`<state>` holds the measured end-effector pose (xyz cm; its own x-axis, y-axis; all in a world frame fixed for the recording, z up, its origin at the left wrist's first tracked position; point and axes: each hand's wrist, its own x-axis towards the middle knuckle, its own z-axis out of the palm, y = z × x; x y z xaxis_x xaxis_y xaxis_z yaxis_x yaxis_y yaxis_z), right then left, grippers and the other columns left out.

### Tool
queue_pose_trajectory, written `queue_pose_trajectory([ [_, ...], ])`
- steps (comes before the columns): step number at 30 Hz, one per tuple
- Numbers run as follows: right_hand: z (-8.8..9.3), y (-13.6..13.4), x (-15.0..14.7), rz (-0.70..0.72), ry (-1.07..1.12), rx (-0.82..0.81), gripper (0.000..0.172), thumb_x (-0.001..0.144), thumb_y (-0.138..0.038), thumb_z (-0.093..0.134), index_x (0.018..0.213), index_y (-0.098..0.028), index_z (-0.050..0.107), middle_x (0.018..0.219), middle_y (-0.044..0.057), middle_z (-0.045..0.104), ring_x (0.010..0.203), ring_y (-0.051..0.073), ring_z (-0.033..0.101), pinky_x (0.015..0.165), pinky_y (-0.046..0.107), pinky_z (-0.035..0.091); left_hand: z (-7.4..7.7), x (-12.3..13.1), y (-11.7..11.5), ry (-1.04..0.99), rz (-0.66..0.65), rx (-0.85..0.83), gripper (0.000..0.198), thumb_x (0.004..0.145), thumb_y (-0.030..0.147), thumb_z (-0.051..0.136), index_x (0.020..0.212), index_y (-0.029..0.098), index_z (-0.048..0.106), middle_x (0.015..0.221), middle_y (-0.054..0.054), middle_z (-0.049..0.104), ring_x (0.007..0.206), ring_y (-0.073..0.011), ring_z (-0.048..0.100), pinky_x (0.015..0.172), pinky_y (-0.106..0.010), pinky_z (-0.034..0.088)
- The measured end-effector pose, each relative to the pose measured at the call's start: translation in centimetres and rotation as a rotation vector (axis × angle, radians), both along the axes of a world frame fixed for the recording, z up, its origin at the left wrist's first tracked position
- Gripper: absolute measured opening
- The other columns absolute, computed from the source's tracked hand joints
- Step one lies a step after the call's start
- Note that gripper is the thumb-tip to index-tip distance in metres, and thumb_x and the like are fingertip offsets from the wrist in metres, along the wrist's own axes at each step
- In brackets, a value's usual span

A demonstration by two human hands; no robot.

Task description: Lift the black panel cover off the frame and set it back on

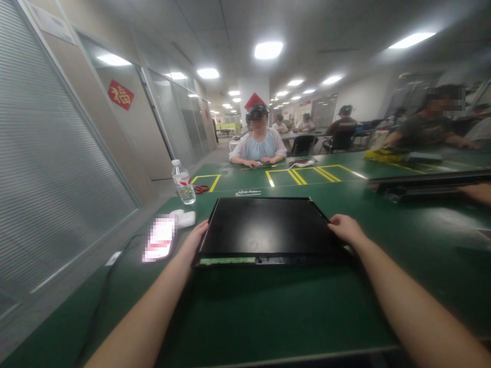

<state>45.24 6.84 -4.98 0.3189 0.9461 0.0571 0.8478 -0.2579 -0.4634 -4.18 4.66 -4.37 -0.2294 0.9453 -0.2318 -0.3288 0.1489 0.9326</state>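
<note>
A flat black display panel lies in front of me, its dark face up, with a green strip along the left of its near edge. My left hand grips the panel's left edge, its fingers partly hidden behind that side. On the opposite edge, my right hand is closed with thumb and fingers on the rim. Whether the panel rests fully on the green table or is slightly lifted, I cannot tell.
Left of the panel are a lit phone, a white case, a water bottle and red-handled scissors. Yellow tape marks lie beyond. A person sits opposite; another person's hand touches dark parts at right.
</note>
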Motion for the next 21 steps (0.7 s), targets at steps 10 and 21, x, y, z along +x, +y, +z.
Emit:
queue_pose_trajectory([
  [10,0.8,-0.6,-0.5,0.002,0.005,-0.038,0.019,0.083,-0.022,0.065,0.097,-0.017,0.077,0.098,0.01,0.076,0.085,0.023,0.07,0.069,0.029,0.05,2.2,0.9,-2.3,0.057,-0.02,-0.053,0.087,0.081,0.008,0.076,0.157,0.029,0.04,0.07,0.0,0.074,0.045,-0.0187,0.068,0.047,-0.028,0.056],
  [21,0.2,-0.4,-0.6,0.043,-0.039,0.006,0.052,0.085,-0.022,0.061,0.137,-0.023,0.066,0.098,0.006,0.076,0.085,0.021,0.069,0.067,0.028,0.048,4.4,2.0,-4.2,0.145,-0.121,-0.029,0.036,0.072,0.01,0.081,0.107,0.015,0.077,0.083,-0.007,0.081,0.064,-0.0215,0.075,0.053,-0.026,0.057],
])
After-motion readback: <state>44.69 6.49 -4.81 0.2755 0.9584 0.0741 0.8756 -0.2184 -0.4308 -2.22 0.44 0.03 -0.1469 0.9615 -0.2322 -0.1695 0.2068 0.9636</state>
